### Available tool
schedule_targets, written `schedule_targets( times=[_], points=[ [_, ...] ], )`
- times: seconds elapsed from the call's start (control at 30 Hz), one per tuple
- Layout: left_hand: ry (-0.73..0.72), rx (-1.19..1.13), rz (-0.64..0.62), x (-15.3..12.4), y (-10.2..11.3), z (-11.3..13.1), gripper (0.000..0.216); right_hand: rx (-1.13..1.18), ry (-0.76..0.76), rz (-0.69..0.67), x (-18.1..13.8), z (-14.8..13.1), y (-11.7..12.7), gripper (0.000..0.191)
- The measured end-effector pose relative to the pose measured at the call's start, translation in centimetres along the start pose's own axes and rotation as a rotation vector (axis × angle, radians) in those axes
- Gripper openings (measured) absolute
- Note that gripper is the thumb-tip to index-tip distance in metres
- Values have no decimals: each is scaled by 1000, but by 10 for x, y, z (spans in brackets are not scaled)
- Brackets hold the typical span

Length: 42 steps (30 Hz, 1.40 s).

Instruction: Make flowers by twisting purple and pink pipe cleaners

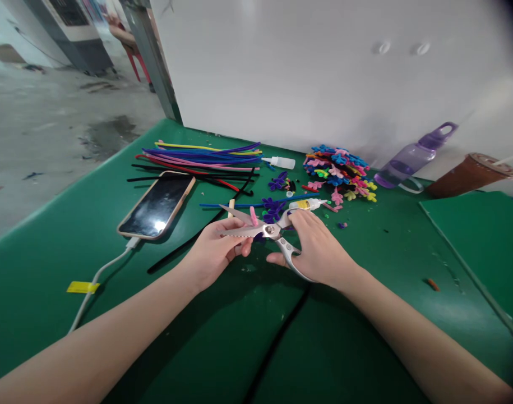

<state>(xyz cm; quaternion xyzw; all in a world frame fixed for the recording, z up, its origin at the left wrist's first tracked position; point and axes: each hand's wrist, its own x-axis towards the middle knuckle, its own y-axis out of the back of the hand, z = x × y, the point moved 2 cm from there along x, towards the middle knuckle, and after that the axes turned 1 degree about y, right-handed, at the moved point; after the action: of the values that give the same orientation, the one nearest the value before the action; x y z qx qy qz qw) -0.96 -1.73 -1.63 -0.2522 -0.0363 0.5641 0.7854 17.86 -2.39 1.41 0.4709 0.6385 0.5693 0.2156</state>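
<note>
My right hand (319,247) grips silver scissors (270,230) by their handles, and the blades are spread and point left. Between the blades stands a short pink pipe cleaner piece (253,216), its lower end pinched in the fingers of my left hand (212,252). A pale beige strip (231,207) shows just behind the left fingers; I cannot tell whether they touch it. Purple pipe cleaner shapes (273,207) lie beyond the scissors, partly covered. Close to the right knuckles is a small glue bottle (305,204) with a yellow label.
Long coloured pipe cleaners (209,157) and a phone (157,205) on a cable lie left on the green table (189,348). At the back are a second small bottle (281,163) and a pile of pipe cleaner flowers (336,168). A purple water bottle (407,160) and brown drink cup (466,175) stand right.
</note>
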Motion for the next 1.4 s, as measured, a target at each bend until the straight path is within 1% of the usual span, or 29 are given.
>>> schedule_targets(
  times=[0.13,0.2,0.43,0.67,0.77,0.93,1.07,1.17,1.3,1.4],
  points=[
    [29,-12,-1,-1,-1,1,10,-21,20,-30,-1,0,-2,57],
    [28,-7,-16,-1,-2,1,11,0,20,-26,-2,0,-3,59],
    [20,-13,-40,-3,-4,4,9,98,-14,-58,-2,-2,-5,54],
    [81,-55,-61,-2,-4,4,7,139,-40,-41,0,-1,-4,49],
    [91,-65,-55,-2,-3,3,5,148,-59,-62,0,1,-5,44],
    [86,-46,-30,-2,-1,2,6,80,-98,-42,1,2,-4,41],
    [65,-32,-48,-2,-1,2,7,10,-126,-29,-1,1,-4,44],
    [76,-27,-55,-1,-1,0,11,-36,-156,-6,-3,3,-6,49],
    [84,-35,-41,0,0,-2,11,-82,-132,57,-6,6,-8,51],
    [89,-33,-31,0,0,-2,12,-90,-126,60,-6,6,-8,52]
  ],
)
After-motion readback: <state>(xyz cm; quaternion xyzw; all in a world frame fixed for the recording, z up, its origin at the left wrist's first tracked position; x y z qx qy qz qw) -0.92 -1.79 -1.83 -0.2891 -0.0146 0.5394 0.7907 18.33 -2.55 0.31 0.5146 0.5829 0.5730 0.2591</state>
